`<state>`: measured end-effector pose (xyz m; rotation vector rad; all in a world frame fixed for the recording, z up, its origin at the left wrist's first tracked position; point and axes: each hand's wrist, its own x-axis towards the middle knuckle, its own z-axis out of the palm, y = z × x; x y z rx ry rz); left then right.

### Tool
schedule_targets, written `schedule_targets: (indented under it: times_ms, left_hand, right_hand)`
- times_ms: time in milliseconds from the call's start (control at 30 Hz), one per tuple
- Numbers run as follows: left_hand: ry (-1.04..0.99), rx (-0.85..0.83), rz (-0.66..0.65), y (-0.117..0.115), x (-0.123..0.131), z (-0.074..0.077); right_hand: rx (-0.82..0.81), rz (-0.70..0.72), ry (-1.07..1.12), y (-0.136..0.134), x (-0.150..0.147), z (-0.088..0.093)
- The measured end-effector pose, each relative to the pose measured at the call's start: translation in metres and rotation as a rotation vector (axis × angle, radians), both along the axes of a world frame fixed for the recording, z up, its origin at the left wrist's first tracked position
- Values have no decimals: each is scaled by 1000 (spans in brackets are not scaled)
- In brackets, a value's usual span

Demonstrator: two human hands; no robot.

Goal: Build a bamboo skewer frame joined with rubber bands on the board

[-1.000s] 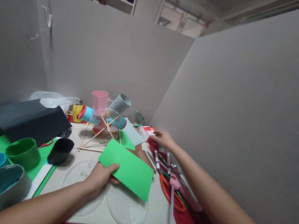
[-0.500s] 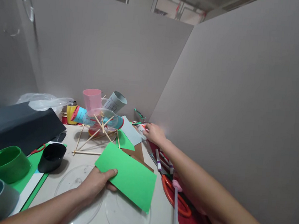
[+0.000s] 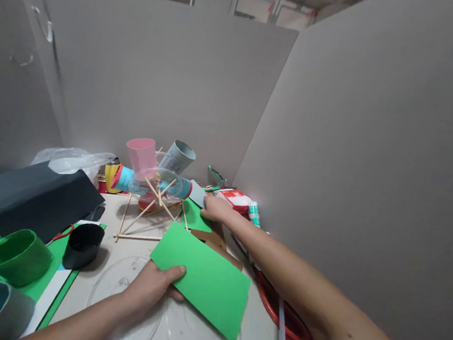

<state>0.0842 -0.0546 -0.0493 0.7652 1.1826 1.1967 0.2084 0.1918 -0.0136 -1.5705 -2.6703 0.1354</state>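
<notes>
My left hand [image 3: 162, 280] grips a bright green sheet of card [image 3: 207, 283] by its left edge, thumb on top, above the clear plastic discs [image 3: 130, 289]. Far back, my right hand [image 3: 217, 209] has its fingers closed at the edge of a light blue sheet of paper [image 3: 197, 193] and covers part of it. Under that hand lies another green sheet [image 3: 195, 218]. Left of it stands a wooden stick frame [image 3: 140, 237] carrying a clear disc, a pink paper cup [image 3: 142, 154] and a grey-blue paper tube [image 3: 177, 157].
On the left are a black paper cup [image 3: 83, 247], a green paper ring [image 3: 18, 257], red-handled scissors [image 3: 62, 233] and a folded black sheet [image 3: 35, 199]. Grey partitions [image 3: 352, 150] enclose the table. Large orange-handled scissors [image 3: 268, 299] lie under my right forearm.
My right hand has moved left from the red and white packet to the light blue paper. My left hand still holds the green card, and the view has shifted slightly.
</notes>
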Motion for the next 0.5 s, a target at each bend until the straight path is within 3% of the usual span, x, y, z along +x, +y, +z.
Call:
schedule_targets:
  times_ms: [333,400,500]
  left_hand:
    - [-10,-6,-10,0,0,2]
    - [-12,-10,-8,0,0,3]
    - [-25,-4,-3,0,1,3]
  right_hand:
    - [-11,-235,426,20,37,36]
    - [-83,-264,544,19,42,35]
    - [-256,-278,694,8,41,20]
